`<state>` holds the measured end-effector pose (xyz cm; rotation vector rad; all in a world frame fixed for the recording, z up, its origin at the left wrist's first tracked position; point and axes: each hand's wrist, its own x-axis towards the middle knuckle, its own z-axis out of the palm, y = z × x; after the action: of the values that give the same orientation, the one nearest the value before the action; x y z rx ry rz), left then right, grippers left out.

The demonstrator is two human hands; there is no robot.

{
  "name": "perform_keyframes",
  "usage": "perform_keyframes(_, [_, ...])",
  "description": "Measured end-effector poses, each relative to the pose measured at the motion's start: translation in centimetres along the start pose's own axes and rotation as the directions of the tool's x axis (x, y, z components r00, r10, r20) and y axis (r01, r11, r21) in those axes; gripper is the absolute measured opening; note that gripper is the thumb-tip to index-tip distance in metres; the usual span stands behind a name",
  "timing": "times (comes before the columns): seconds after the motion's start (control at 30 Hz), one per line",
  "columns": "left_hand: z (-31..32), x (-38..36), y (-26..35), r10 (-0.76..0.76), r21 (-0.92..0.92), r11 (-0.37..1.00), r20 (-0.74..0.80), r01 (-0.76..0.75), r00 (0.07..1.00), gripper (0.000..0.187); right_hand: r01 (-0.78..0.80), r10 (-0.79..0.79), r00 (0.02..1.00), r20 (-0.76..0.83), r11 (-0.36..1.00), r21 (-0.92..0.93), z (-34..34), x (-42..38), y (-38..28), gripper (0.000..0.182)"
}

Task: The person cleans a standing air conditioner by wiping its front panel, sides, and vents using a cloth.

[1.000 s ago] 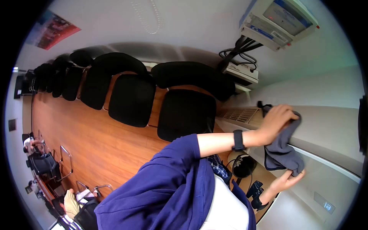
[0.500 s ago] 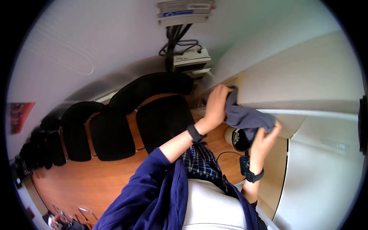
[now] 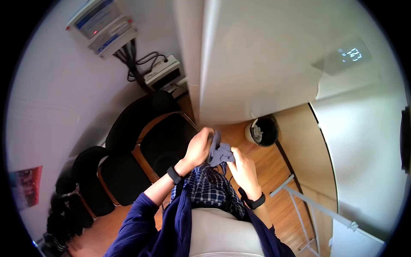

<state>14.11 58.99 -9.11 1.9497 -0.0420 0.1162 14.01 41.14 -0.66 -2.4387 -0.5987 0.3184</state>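
Observation:
A bunched dark grey cloth (image 3: 221,154) hangs between my two hands, in front of my body and above the checked fabric at my waist. My left hand (image 3: 200,147) is closed on the cloth's left part, with its fingertips partly hidden. On the other side, my right hand (image 3: 243,167) pinches the cloth's right edge between thumb and fingers. Both wrists carry black bands.
A round bin (image 3: 269,132) with a dark liner and crumpled white paper stands beside the tall white appliance (image 3: 257,55) with a lit display. Black chairs (image 3: 165,137) line the left wall. A metal rack (image 3: 317,204) is at the lower right. Cables hang from a wall box (image 3: 102,28).
Both hands have come down and left, closer to my body, with the cloth more bunched between them. The view has turned, bringing the appliance's display and the metal rack into sight.

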Motion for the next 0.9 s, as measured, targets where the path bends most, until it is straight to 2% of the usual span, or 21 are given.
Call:
perform_keyframes(0.1, [2.5, -1.0, 0.7, 0.034, 0.046, 0.998, 0.226, -0.046, 0.974, 0.02, -0.059, 0.059, 0.998, 0.001, 0.998, 0.032, 1.0, -2.3, 3.2, 0.034])
perform_keyframes(0.17, [3.6, -2.4, 1.3, 0.043, 0.052, 0.997, 0.297, -0.061, 0.954, 0.019, -0.103, 0.103, 0.995, 0.005, 0.993, 0.048, 2.0, -4.0, 4.0, 0.034])
perform_keyframes(0.23, [5.0, -3.6, 1.9, 0.058, 0.025, 0.997, 0.325, -0.07, 0.944, 0.018, -0.135, 0.139, 0.989, -0.04, 0.986, 0.096, 1.9, -5.6, 4.7, 0.033])
perform_keyframes(0.4, [5.5, -4.2, 4.0, 0.099, 0.05, 0.99, 0.399, -0.13, 0.912, 0.018, -0.16, 0.165, 0.98, -0.109, 0.986, 0.054, 1.0, -8.2, 4.5, 0.034])
perform_keyframes(0.5, [6.1, -3.6, 6.0, 0.194, -0.014, 0.979, 0.342, -0.202, 0.92, 0.019, -0.194, 0.209, 0.96, -0.184, 0.976, 0.096, 0.1, -9.3, 4.2, 0.031])
perform_keyframes(0.53, [6.5, -3.2, 6.6, 0.139, -0.017, 0.99, 0.356, -0.143, 0.924, 0.019, -0.212, 0.24, 0.943, -0.229, 0.967, 0.14, 0.0, -9.1, 4.3, 0.031])
perform_keyframes(0.7, [9.3, -0.4, 7.2, 0.173, -0.107, 0.984, 0.395, -0.142, 0.902, 0.018, -0.292, 0.415, 0.82, -0.393, 0.895, 0.337, -0.2, -8.5, 5.5, 0.027])
perform_keyframes(0.77, [11.7, 0.1, 6.0, 0.162, -0.109, 0.986, 0.42, -0.127, 0.893, 0.017, -0.37, 0.501, 0.792, -0.35, 0.848, 0.379, 1.3, -9.1, 8.0, 0.025])
perform_keyframes(0.83, [13.3, 1.2, 3.6, 0.087, 0.001, 0.995, 0.471, -0.099, 0.878, 0.017, -0.378, 0.494, 0.77, -0.404, 0.863, 0.335, 4.2, -8.1, 10.9, 0.025])
perform_keyframes(0.9, [14.6, 2.2, 0.7, 0.008, 0.07, 0.996, 0.508, -0.051, 0.862, 0.017, -0.409, 0.574, 0.761, -0.303, 0.786, 0.464, 6.1, -6.4, 13.2, 0.026])
